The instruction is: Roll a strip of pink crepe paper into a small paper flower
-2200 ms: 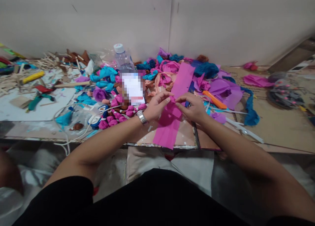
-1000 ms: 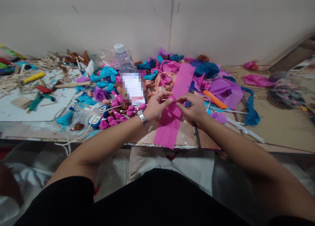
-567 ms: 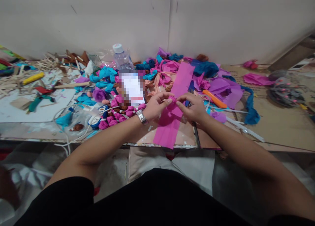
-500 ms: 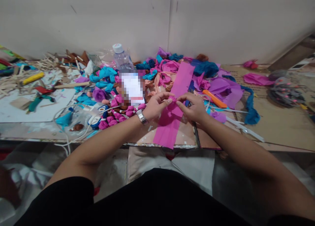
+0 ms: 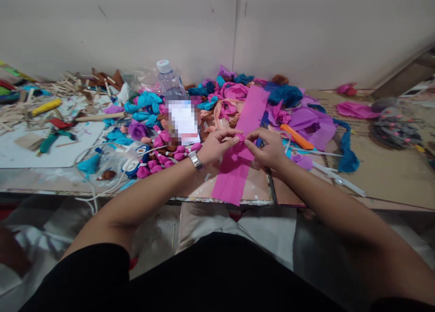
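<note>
Between my two hands is a small rolled piece of pink crepe paper (image 5: 240, 138). The fingers of my left hand (image 5: 220, 145) pinch it from the left; a metal watch (image 5: 195, 160) is on that wrist. From the other side, the thumb and fingertips of my right hand (image 5: 265, 148) press on it. Under both hands a long pink crepe paper strip (image 5: 231, 180) lies slantwise across the table, its lower end at the front edge. Several pink paper buds (image 5: 156, 168) with white ties lie left of my left hand.
A clear bottle (image 5: 169, 80) stands at the back, behind a blurred phone-like screen (image 5: 183, 119). Orange cutter (image 5: 297, 137) and white scissors (image 5: 338, 179) lie at right. Pliers (image 5: 56, 137), sticks and a white cable (image 5: 91, 185) are at left. Crepe paper scraps are heaped along the back.
Both hands stay almost in place. The rolled pink paper between the fingertips has turned slightly and moved a little to the right.
</note>
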A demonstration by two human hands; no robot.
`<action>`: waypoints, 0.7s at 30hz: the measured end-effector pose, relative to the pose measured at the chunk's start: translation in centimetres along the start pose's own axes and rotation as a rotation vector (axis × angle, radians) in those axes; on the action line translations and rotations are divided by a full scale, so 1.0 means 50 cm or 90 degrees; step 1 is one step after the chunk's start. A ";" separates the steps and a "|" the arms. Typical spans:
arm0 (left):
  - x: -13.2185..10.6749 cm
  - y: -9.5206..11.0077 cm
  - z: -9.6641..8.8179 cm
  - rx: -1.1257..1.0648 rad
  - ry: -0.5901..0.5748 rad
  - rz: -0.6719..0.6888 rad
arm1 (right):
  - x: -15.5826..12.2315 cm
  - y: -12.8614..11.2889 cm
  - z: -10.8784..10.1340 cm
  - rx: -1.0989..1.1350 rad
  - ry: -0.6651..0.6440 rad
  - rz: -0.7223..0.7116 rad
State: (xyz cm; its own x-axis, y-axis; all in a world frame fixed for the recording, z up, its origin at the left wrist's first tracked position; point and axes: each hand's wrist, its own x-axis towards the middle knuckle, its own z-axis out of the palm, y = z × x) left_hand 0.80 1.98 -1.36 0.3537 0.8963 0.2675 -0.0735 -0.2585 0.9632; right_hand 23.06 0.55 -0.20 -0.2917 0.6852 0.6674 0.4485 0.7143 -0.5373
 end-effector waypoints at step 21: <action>0.000 -0.005 0.005 -0.057 0.009 0.034 | -0.002 -0.004 0.002 0.037 -0.004 0.011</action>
State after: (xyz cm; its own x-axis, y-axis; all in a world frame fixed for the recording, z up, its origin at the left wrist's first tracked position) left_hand 1.06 1.95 -1.62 0.3332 0.8873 0.3189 -0.1756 -0.2740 0.9456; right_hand 22.90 0.35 -0.20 -0.2898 0.6987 0.6541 0.4043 0.7088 -0.5780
